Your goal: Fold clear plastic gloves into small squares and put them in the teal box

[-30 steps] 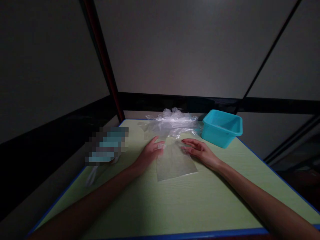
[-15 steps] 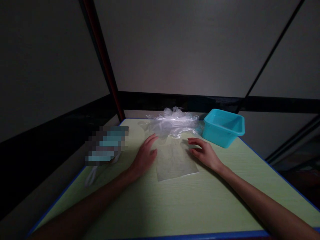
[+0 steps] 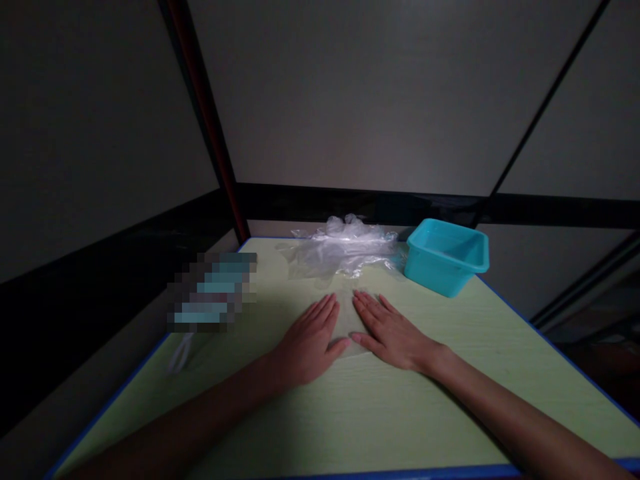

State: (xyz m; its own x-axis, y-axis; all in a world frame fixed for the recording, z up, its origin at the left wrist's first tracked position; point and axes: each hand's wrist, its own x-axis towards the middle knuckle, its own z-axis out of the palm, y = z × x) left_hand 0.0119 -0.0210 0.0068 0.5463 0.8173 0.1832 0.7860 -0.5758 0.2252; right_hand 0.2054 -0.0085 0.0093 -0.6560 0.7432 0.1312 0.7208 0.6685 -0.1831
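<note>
A thin, clear plastic sheet or bag [image 3: 346, 323] lies flat on the pale green table [image 3: 350, 420], mostly covered by my hands. My left hand [image 3: 311, 342] rests palm down over its left side, fingers stretched forward. Across from it, my right hand [image 3: 391, 330] lies flat on the right side with the thumb out. The two thumb tips almost meet near the sheet's middle. Just beyond my fingertips sits a crumpled heap of clear plastic [image 3: 347, 248].
A turquoise plastic basin [image 3: 440, 267] stands at the back right corner. On the left edge is a blurred-out item [image 3: 215, 293] with a white loop of strap [image 3: 180, 353]. Panelled walls [image 3: 360, 100] rise behind and to the left of the table.
Both hands have come down and inward from beside the clear sheet and now lie flat on it. The basin and the plastic heap have stayed put.
</note>
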